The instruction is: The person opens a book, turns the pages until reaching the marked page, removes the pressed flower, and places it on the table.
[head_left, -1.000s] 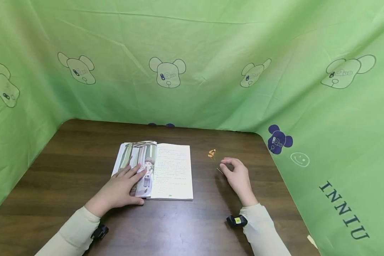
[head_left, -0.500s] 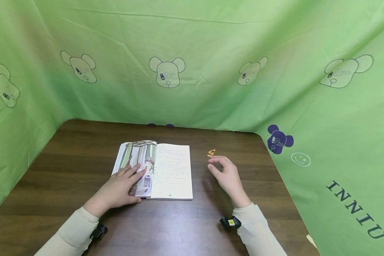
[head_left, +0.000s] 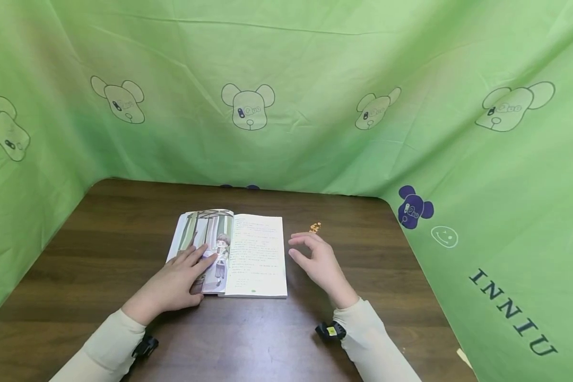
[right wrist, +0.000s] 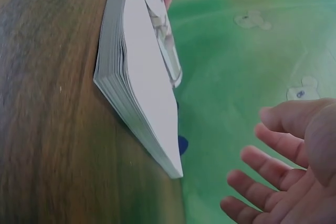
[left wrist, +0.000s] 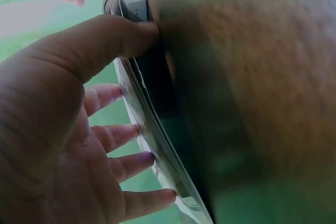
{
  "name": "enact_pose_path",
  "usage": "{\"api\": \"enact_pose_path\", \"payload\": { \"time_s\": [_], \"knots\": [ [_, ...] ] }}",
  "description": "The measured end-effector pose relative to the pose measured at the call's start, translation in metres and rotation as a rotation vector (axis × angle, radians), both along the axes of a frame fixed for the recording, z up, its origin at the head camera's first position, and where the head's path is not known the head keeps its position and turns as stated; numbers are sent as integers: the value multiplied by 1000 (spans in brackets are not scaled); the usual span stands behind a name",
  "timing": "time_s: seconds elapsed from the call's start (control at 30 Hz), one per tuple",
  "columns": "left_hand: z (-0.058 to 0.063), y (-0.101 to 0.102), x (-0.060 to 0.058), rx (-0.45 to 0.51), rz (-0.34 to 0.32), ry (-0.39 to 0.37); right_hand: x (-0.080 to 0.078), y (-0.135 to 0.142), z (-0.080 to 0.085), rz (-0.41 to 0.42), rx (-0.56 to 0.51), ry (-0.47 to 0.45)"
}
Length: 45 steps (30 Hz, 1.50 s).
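An open book (head_left: pixel 258 254) lies on the table, an illustrated page on its left and a text page on its right. My left hand (head_left: pixel 172 286) rests spread on the picture page. In the left wrist view, the thumb of that left hand (left wrist: pixel 68 140) lies at the book's edge while the other fingers touch the page. Just right of the book hovers my right hand (head_left: pixel 319 262), fingers loosely bent and holding nothing. The right wrist view shows this right hand (right wrist: pixel 294 166) apart from the thick page block (right wrist: pixel 149 66). Small orange flowers (head_left: pixel 316 227) show beyond it; their stem is hidden.
The dark wooden table (head_left: pixel 248 339) ends at a green cloth (head_left: pixel 291 154) with bear-head prints, which hangs at the back and both sides. A small pale piece (head_left: pixel 464 357) sits at the table's right edge. Each wrist carries a black camera (head_left: pixel 331 331).
My right hand has left the flower stem and moved left toward the book, its fingers spreading apart. The flowers stay in place on the table. My left hand has barely shifted.
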<state>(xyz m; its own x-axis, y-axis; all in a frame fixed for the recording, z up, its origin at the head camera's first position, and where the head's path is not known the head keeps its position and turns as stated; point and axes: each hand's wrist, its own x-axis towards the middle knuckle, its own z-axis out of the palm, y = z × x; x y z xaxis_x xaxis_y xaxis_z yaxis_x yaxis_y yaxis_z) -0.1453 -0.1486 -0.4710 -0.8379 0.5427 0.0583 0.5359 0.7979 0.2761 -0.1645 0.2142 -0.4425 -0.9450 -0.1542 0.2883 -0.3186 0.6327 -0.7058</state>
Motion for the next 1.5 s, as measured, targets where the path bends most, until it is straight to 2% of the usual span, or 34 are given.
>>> {"api": "enact_pose_path", "payload": {
  "time_s": [0.3,0.67,0.9,1.5],
  "knots": [
    [1,-2,2,6,6,80,-1,-15,-2,54,27,-39],
    [2,-5,0,50,25,131,-1,-23,-8,108,59,-107],
    [5,-6,0,91,75,121,-1,-26,-8,122,60,-109],
    [16,5,3,118,84,134,-1,-35,-1,160,54,-108]
  ]
}}
